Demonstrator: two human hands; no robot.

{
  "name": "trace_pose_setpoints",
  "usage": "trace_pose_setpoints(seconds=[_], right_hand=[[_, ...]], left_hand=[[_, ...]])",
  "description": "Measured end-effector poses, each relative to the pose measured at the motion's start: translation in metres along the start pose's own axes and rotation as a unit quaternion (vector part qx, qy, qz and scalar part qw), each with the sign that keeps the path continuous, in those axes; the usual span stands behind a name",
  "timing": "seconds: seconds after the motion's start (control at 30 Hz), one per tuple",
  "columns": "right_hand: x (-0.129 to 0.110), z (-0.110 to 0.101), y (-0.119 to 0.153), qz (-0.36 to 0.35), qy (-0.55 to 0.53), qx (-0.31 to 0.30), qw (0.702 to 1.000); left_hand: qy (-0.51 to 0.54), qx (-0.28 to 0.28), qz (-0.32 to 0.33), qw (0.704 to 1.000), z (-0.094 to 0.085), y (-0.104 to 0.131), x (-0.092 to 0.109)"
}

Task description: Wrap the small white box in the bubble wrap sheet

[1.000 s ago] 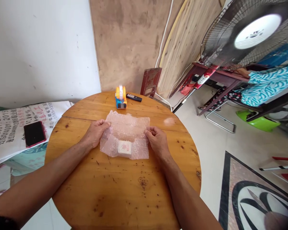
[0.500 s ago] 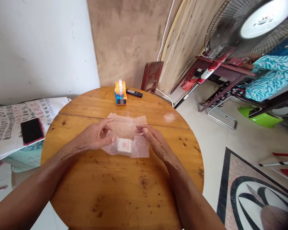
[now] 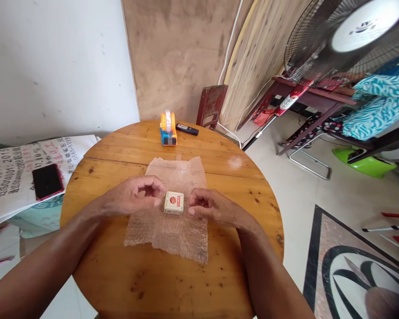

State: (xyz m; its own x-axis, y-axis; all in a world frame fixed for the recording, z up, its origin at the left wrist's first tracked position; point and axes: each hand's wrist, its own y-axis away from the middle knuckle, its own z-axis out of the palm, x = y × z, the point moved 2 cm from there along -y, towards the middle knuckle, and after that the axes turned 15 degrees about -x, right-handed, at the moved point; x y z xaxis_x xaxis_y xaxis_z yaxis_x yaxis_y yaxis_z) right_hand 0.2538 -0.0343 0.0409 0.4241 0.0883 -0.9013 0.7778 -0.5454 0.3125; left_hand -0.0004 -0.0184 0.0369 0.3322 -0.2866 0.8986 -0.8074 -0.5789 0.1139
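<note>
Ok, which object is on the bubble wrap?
The small cream box with red markings; the tape dispenser and black remote-like device sit farther back, directly on the table.

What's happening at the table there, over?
Left hand, right hand: partly open, either side of the small box, not holding it. Box lying on spread bubble wrap. Tape dispenser farther back, out of the way.

We look from the wearer's head, forward and down, close over the round, varnished brown wooden table (image 3: pixel 173 288); we frame the small, squarish cream cardboard box (image 3: pixel 174 203) just below centre, flat white wall (image 3: pixel 56 66) upper left.
</note>
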Motion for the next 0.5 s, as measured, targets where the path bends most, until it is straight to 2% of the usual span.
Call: trace_pose_setpoints(seconds=[0.03, 0.1, 0.17, 0.27, 0.33, 0.43, 0.5], right_hand=[[-0.001, -0.001, 0.000, 0.007, 0.024, 0.035, 0.999], [-0.004, 0.000, 0.001, 0.030, 0.082, 0.070, 0.994], [-0.009, 0.005, 0.000, 0.042, 0.145, 0.069, 0.986], [-0.014, 0.017, -0.007, 0.029, 0.248, 0.078, 0.965], [-0.014, 0.024, -0.013, 0.030, 0.303, 0.100, 0.947], [-0.015, 0.027, -0.015, 0.034, 0.326, 0.124, 0.936], [-0.017, 0.023, -0.003, 0.029, 0.307, 0.150, 0.939]], left_hand=[[-0.025, 0.041, 0.018, 0.999, 0.002, -0.004, -0.002], [-0.066, 0.061, 0.043, 0.995, 0.009, -0.009, -0.008], [-0.104, 0.044, 0.048, 0.992, 0.018, -0.013, -0.016], [-0.147, 0.009, 0.021, 0.989, 0.028, -0.019, -0.028], [-0.180, 0.011, 0.007, 0.984, 0.031, -0.023, -0.034], [-0.230, 0.010, 0.005, 0.973, 0.033, -0.028, -0.036], [-0.256, -0.003, 0.008, 0.967, 0.033, -0.030, -0.034]])
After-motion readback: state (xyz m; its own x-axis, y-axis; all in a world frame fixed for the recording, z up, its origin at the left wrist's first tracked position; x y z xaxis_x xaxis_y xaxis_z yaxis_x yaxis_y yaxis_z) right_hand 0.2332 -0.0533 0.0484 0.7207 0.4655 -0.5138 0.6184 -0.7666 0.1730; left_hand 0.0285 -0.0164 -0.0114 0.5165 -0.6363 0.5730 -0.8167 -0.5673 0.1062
